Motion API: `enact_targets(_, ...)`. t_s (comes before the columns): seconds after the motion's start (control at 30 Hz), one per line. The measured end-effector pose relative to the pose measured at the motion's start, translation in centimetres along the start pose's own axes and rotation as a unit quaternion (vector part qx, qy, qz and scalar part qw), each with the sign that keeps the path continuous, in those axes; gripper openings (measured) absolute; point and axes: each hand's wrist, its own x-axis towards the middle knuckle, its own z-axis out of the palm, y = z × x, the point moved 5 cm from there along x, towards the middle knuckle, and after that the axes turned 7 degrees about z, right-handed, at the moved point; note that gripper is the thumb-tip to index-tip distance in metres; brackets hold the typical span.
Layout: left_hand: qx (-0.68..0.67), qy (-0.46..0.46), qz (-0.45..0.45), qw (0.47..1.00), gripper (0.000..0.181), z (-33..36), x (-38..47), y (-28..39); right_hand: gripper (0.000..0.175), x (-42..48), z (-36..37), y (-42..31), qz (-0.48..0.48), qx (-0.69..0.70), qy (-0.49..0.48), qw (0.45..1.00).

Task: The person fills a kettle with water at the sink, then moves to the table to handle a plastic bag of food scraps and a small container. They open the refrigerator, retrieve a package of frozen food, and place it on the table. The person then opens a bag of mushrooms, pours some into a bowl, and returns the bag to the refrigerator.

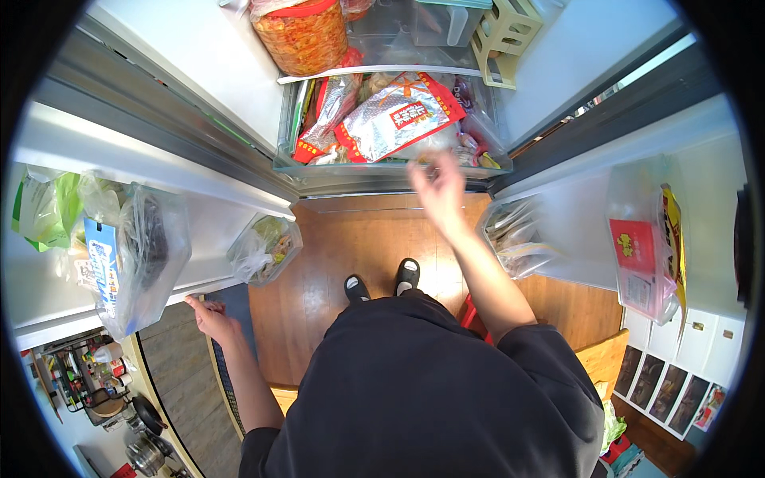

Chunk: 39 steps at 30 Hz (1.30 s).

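My right hand [437, 185], blurred, is just in front of the front edge of a clear refrigerator drawer [382, 169], its fingers partly curled; nothing shows in it. The drawer is full of packed food, with a silver and red food packet [397, 116] lying on top and another red and silver packet [329, 116] to its left. At the lower left, my left hand [209, 316] is at the edge of the open left refrigerator door [185, 293], a finger extended against it and the others curled. It carries no object that I can see.
Clear door bins [161, 257] with bagged food line the left door; more bins [642, 257] hold packets on the open right door [574, 233]. Above the drawer stand a large red-lidded jar [305, 39], a clear container [445, 25] and a cream plastic rack [508, 36]. Wooden floor [334, 239] lies below.
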Motion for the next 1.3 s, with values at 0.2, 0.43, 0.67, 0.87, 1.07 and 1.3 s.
enact_targets(0.2, 0.144, -0.325, 0.195, 0.914, 0.047, 5.7, -7.6, 0.9, 0.045, 12.3, -1.8, 5.0, 0.057, -0.011, 0.128, 0.99)
enact_targets(0.43, 0.114, -0.581, 0.295, 0.75, 0.012, 17.4, -14.5, 5.3, 0.017, 6.8, 1.0, -0.3, 0.135, 0.249, 0.053, 0.958)
enact_targets(0.67, 0.128, -0.454, 0.468, 0.747, 0.077, 28.3, -17.4, 7.3, 0.009, -2.6, 5.2, -11.5, 0.013, 0.313, 0.014, 0.95)
enact_targets(0.87, -0.055, -0.462, 0.198, 0.862, 0.033, 30.3, -13.9, 5.9, 0.021, -5.3, 4.3, -19.7, -0.184, 0.216, -0.125, 0.951)
enact_targets(1.07, -0.077, -0.44, 0.176, 0.877, 0.018, 27.1, -11.1, 6.7, 0.021, -4.5, 0.8, -14.4, -0.161, 0.216, -0.207, 0.94)
enact_targets(1.3, -0.12, -0.478, -0.027, 0.87, 0.024, 26.8, -10.6, 5.5, 0.032, 6.8, -0.5, -0.7, -0.049, -0.208, -0.038, 0.976)
